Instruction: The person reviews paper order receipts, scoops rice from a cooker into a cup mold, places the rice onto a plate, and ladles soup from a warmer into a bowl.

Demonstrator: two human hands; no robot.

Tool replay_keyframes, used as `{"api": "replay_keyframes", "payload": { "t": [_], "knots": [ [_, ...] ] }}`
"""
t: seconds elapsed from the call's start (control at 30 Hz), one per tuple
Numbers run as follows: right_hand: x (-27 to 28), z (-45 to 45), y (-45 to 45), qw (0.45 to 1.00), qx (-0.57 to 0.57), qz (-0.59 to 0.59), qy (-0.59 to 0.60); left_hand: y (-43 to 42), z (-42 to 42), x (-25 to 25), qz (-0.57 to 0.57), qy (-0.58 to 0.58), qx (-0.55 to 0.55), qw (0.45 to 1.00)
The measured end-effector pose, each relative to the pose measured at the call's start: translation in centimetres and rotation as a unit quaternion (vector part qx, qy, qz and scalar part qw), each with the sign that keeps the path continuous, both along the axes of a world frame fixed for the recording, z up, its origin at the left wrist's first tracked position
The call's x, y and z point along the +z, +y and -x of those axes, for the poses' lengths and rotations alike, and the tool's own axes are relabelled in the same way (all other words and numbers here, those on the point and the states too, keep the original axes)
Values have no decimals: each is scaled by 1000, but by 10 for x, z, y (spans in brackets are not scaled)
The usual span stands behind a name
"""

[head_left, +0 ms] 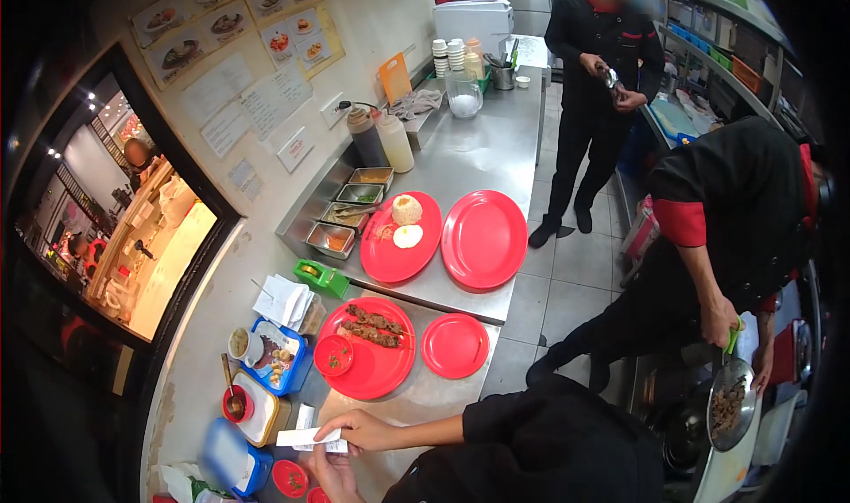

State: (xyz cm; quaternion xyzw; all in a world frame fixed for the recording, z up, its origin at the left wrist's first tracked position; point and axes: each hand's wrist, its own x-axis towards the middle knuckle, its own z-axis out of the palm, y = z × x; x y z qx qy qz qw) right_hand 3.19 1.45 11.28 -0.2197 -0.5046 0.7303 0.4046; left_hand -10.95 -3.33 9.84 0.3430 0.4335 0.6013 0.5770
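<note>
Near the bottom of the head view, my right hand (365,429) pinches a white paper slip (305,438) with some print on it. My left hand (335,478) holds the same slip from below, its fingers partly hidden. Just beyond is a red oval plate (382,383) bearing two meat skewers (376,326) and a small red bowl of soup (334,355). To its right lies a smaller red plate (454,347) with nothing on it. Two red bowls of soup, one (289,478) clearer than the other, sit by my left hand.
Farther along stand a red plate (376,268) with rice and egg, and a bare red plate (483,240). A green tape dispenser (320,278), blue tub (280,354) and sauce bottles (395,144) line the wall. One co-worker (708,184) tips a pan (733,404); another (602,69) stands behind.
</note>
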Motion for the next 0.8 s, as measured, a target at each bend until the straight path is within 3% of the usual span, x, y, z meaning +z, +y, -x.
{"api": "replay_keyframes", "payload": {
  "t": [0.1,0.17,0.3,0.37,0.5,0.57,0.67,0.8],
  "knots": [
    [1,-1,0,1000,0,-27,-10,2,0,-3,26,-8,87,996],
    [4,-5,-3,991,14,-113,-67,6,19,-14,20,-35,98,994],
    [-4,0,-5,993,34,-94,-67,5,48,-32,-19,-72,189,979],
    [-1,-3,-3,995,42,-75,-46,4,35,-6,0,-105,254,961],
    [15,7,-3,999,28,17,-12,3,18,14,-56,-218,194,955],
    [9,11,-2,998,34,50,34,-3,7,24,-78,-161,108,978],
    [2,13,-6,994,96,51,6,3,2,33,-47,-193,131,971],
    [13,11,-14,995,88,-44,2,3,16,30,-89,-351,122,924]
  ]
}}
